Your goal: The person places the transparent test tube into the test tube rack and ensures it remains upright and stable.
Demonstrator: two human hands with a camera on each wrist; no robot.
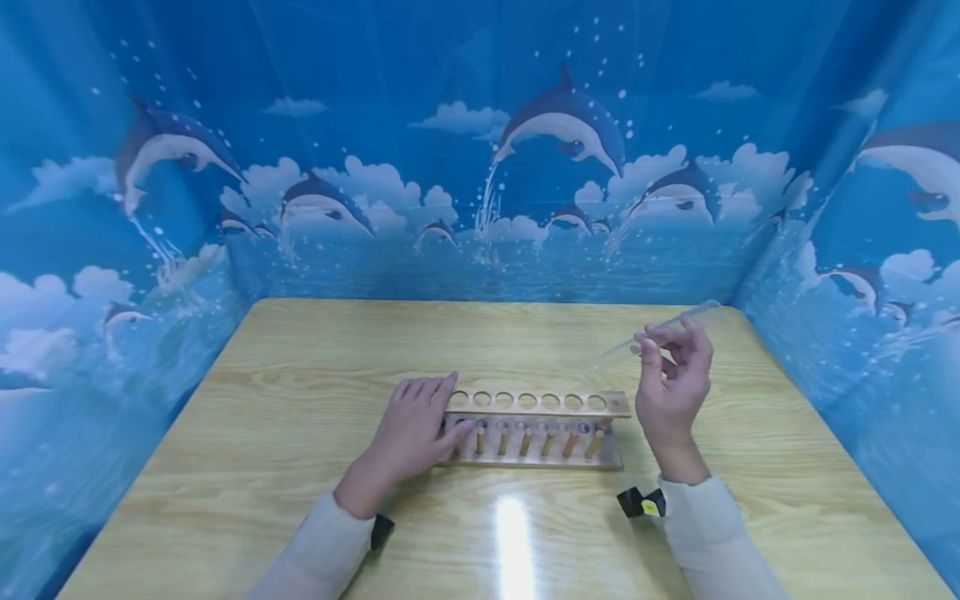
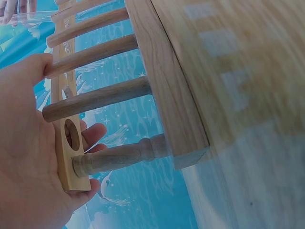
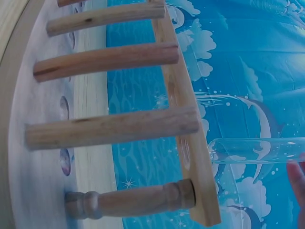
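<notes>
The left hand (image 1: 418, 422) grips the long, round-holed, pale-wood rack (image 1: 539, 409) at its nine-o'clock end, apparently steadying it on the yellowish wood-grained table (image 1: 337, 350); at the rack's two o'clock, the right hand (image 1: 677, 392) pinches a clear cylindrical tube (image 3: 259, 150) near its middle, seemingly keeping both ends free.

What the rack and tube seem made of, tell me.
Rack: wood, seemingly smooth and fairly matte; grain shows on its base and pegs.
Tube: clear, glossy glass or perhaps plastic; highlights sit on it and the backdrop shows through, which leaves both possible.
</notes>
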